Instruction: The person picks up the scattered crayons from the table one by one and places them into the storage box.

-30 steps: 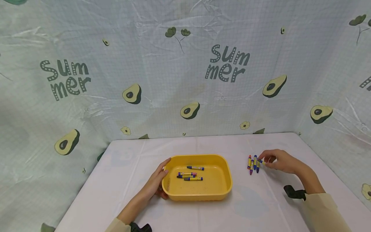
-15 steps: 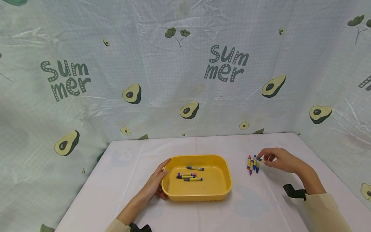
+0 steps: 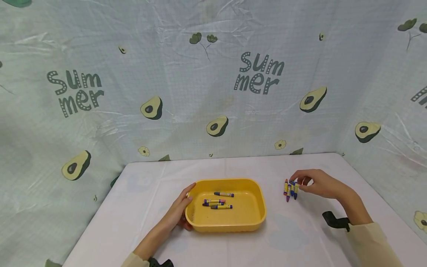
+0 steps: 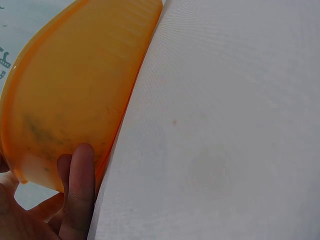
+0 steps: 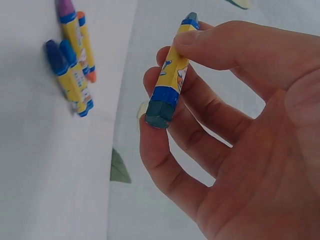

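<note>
One crayon (image 5: 172, 72) pinched in right hand (image 5: 245, 165); four others (image 5: 79, 75) near.

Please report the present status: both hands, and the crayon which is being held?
Left hand gripping yellow tray. Right hand pinching teal crayon. Four crayons on table close by; no other obstacle visible.

Cannot read print on the yellow-wrapped wax crayons (image 3: 221, 207) in the yellow plastic tray (image 3: 230, 227): too small. Toward far right corner of the white cloth-covered table (image 3: 273, 218), cannot see most of the teal wax crayon in yellow-and-blue paper (image 5: 170, 75) past the right hand (image 3: 318, 183). Cannot follow the purple-tipped wax crayon (image 5: 72, 25) beyond top of right wrist view, nor the table's near edge below head view. Cannot identify a blurred dark patch (image 4: 40, 129) by the left hand (image 3: 178, 210).
</note>
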{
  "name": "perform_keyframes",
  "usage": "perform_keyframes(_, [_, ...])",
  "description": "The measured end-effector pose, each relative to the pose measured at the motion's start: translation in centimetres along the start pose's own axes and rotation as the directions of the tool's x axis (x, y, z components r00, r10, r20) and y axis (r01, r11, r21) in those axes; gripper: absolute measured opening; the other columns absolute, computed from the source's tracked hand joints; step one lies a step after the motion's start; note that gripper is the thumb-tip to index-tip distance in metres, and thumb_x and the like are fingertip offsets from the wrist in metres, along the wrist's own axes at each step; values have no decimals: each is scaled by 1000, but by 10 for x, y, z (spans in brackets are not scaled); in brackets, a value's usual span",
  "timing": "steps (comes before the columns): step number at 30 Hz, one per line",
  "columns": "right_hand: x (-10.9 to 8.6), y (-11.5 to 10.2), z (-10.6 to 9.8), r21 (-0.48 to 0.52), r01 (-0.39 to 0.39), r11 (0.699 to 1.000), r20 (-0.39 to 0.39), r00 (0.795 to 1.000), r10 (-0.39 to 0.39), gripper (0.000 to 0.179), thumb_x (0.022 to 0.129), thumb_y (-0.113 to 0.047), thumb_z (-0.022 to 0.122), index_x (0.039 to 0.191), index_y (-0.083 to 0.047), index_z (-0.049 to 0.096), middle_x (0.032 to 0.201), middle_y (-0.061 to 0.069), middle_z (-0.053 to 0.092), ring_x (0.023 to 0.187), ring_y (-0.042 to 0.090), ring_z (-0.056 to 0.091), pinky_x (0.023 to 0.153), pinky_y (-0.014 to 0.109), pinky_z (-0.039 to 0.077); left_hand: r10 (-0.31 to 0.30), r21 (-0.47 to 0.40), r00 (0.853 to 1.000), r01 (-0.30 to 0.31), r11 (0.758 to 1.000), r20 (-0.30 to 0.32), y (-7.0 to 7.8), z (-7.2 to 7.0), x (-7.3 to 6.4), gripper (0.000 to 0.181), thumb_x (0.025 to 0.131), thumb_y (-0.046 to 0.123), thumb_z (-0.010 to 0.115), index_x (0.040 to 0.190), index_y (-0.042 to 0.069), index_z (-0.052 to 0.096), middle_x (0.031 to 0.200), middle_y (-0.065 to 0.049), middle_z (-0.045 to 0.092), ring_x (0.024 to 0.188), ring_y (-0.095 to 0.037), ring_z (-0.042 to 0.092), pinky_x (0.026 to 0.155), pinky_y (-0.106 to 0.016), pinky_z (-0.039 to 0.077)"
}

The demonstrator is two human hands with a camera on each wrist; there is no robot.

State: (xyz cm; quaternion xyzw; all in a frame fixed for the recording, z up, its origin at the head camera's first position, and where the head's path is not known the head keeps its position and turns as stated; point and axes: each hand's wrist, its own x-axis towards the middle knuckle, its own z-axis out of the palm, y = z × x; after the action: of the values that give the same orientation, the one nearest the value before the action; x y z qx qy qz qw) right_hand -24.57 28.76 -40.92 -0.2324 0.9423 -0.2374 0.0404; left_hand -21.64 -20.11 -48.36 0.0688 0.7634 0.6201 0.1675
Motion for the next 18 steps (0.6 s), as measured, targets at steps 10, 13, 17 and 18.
perform_keyframes(10, [7,-17,0,23,38,999,-13,999,-38,25,90,-16,66,113,-24,65,94,-4,64,83,7,55,69,21,53,2,-14,1000,-2,1000,-4,-1,0,0,46,103,42,37,147,47,25,138,-27,40,58,-21,63,49,-42,58])
perform_keyframes(13, [13,-22,0,20,82,996,-18,997,-81,26,90,-16,66,112,-29,64,92,-7,63,83,6,56,67,21,54,-6,-12,1000,6,1000,-7,-1,1,1,45,103,42,37,146,49,26,136,-26,42,58,-21,63,49,-42,58])
perform_keyframes(17, [23,-32,-2,7,125,992,-11,992,-125,26,91,-16,65,112,-31,64,91,-5,64,82,5,58,69,22,55,-11,-6,1000,11,1000,-5,-1,1,1,44,103,41,35,145,51,26,124,-23,51,60,-22,64,50,-42,58])
perform_keyframes(18, [25,-35,-3,2,128,992,-6,992,-128,27,91,-15,65,113,-30,64,90,-6,64,82,5,59,70,22,55,-10,-5,1000,10,1000,-4,-1,0,1,44,103,41,35,145,51,26,122,-23,51,60,-22,64,50,-41,58])
